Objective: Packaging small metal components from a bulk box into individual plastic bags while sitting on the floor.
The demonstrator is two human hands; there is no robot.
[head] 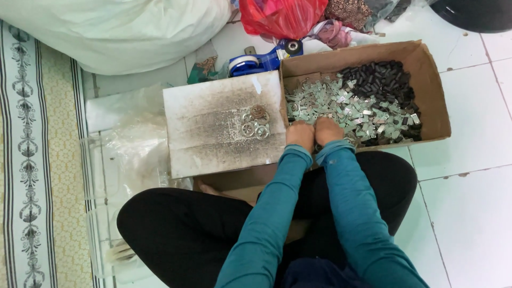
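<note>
My left hand (pixel 300 134) and my right hand (pixel 327 129) rest side by side, fingers curled down into the near edge of a cardboard box (pixel 431 96). The box holds a heap of small silver metal pieces (pixel 349 109) and a pile of small black pieces (pixel 381 79) at the back right. Both hands press into the silver pieces; what the fingers grip is hidden. A worn white board (pixel 213 128) lies to the left of the box with a few round metal rings (pixel 256 122) on it.
A blue tape dispenser (pixel 261 60) lies behind the board. A red plastic bag (pixel 280 16) and a large white sack (pixel 117 32) sit at the back. Clear plastic sheets (pixel 128 149) lie left of the board. A patterned mat (pixel 37 160) runs along the left; white floor tiles (pixel 469 202) are on the right.
</note>
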